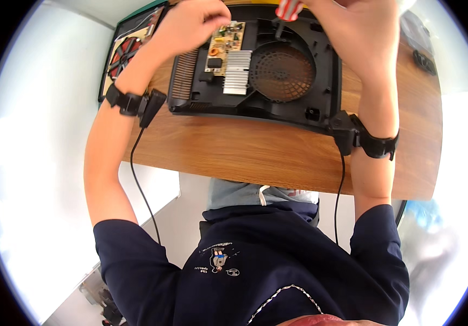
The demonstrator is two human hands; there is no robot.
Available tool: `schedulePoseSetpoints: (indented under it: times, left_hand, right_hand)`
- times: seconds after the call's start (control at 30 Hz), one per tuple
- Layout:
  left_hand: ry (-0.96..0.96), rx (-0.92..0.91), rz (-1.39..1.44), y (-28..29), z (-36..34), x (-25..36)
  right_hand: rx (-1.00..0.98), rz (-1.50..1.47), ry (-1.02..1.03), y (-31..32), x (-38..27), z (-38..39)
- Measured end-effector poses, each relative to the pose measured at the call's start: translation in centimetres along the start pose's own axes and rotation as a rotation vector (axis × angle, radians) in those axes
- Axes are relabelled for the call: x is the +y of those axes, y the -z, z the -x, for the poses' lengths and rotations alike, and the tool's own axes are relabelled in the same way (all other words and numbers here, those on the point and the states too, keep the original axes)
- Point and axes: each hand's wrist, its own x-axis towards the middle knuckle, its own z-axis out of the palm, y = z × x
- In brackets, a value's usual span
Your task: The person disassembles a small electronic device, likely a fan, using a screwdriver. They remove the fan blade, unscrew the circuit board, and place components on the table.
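A black plastic appliance housing (234,108) lies on its back on the table, its inside facing up. At its left part sits a circuit board (220,41) with a finned silver heat sink (238,73) on it. Beside these is a round vent grille (283,73). Over the board's upper end is my left hand (198,19), its fingers curled together; what they may hold is hidden. My right hand (362,35), partly cut off by the upper edge, grips a screwdriver (288,10) with a red and white handle. The screwdriver's shaft slants down above the grille's far rim.
Another opened unit (128,51) with a dark red round part stands at the far left. Small black items (424,62) lie at the table's right side. Black straps with boxes on both my wrists trail cables (140,179) down. The wooden table's front edge (234,182) is near my body.
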Motion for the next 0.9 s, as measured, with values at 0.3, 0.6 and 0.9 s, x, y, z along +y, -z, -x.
schedulePoseSetpoints:
  times: [0.3,0.6,0.9]
  left_hand:
    - [0.490,-0.043,-0.352,-0.1,5.2,-15.2]
    - [0.551,-0.051,-0.391,-1.4,3.2,-13.2]
    - [0.545,-0.011,-0.352,-0.5,4.1,-13.1]
  right_hand:
    - [-0.024,-0.161,-0.167,-1.1,0.6,-0.4]
    - [-0.117,0.109,-0.124,-1.0,2.5,-0.1]
    - [-0.047,-0.047,-0.095,-1.9,2.3,0.0]
